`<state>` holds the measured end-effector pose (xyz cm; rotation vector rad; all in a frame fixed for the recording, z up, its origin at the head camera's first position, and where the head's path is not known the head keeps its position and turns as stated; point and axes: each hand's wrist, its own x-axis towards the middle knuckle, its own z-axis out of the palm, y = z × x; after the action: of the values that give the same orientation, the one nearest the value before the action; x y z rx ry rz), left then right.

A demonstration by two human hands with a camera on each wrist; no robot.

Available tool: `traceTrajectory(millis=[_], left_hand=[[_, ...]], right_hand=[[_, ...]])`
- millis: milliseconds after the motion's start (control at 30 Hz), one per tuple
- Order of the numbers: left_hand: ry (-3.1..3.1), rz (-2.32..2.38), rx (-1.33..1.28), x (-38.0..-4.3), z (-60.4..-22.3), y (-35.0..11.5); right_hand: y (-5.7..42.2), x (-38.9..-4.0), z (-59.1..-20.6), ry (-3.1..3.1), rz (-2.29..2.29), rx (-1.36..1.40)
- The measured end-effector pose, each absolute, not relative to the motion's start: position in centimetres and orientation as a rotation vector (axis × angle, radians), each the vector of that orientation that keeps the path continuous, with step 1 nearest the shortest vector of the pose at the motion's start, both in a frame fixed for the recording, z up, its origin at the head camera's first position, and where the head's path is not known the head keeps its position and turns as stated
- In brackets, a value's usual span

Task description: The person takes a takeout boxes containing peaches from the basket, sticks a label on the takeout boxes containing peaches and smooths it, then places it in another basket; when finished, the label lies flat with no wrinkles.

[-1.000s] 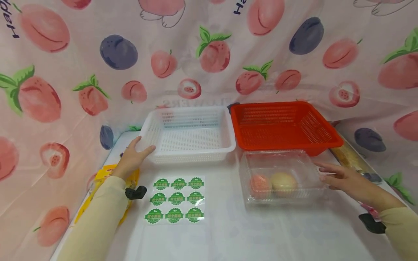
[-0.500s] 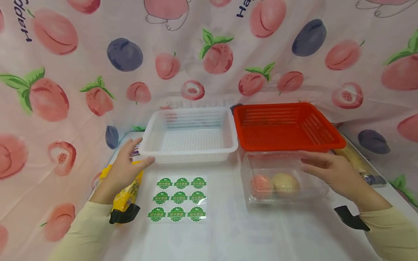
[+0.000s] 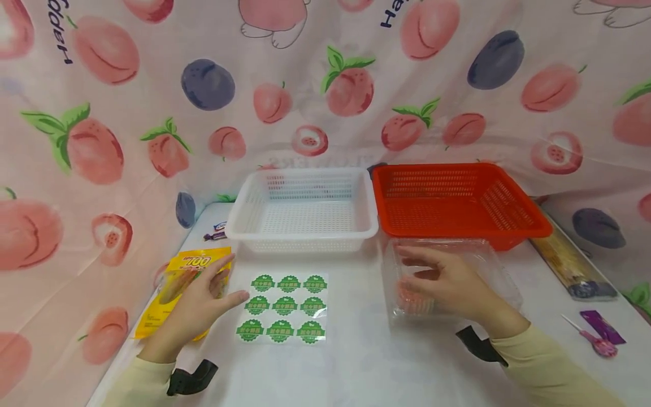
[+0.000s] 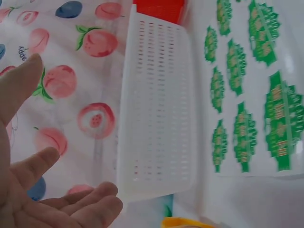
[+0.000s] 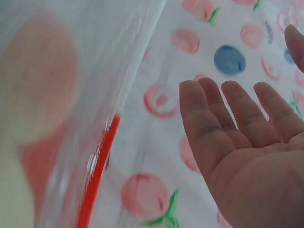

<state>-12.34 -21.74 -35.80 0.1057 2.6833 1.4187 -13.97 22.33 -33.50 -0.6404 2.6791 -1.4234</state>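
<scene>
My left hand [image 3: 198,305] hovers over a yellow bag [image 3: 168,291], fingers spread and holding nothing. To its right lies a sheet of round green stickers [image 3: 283,308]. In the head view my right hand [image 3: 455,285] overlaps a clear plastic box [image 3: 500,271], its fingers loosely bent with nothing in them. Through the box a pink round fruit [image 3: 412,297] shows beside the fingers; a pale one is hidden behind the hand. The right wrist view has the right hand [image 5: 251,152] apart from the box wall [image 5: 128,61], palm and fingers bare.
A white basket [image 3: 305,245] and a red basket [image 3: 463,229] stand side by side at the back. Small wrapped sweets [image 3: 216,234] lie left of the white one. On the right are a long clear packet [image 3: 572,263], a purple wrapper [image 3: 603,327] and a lollipop [image 3: 603,346].
My left hand has drawn back from the white basket's left corner to over the yellow bag. My right hand has moved left from the box's right side to over the box.
</scene>
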Motion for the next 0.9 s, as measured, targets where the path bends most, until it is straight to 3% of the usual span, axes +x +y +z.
traceTrajectory(millis=[467, 900], left_hand=[[2.546, 1.399, -0.094, -12.7, -41.4, -20.9], [2.585, 1.268, -0.146, -13.1, -42.5, -19.6]], right_hand=[[14.8, -14.5, -37.5, 2.499, -1.395, -0.808], [10.9, -15.7, -42.5, 2.402, -1.268, -0.704]])
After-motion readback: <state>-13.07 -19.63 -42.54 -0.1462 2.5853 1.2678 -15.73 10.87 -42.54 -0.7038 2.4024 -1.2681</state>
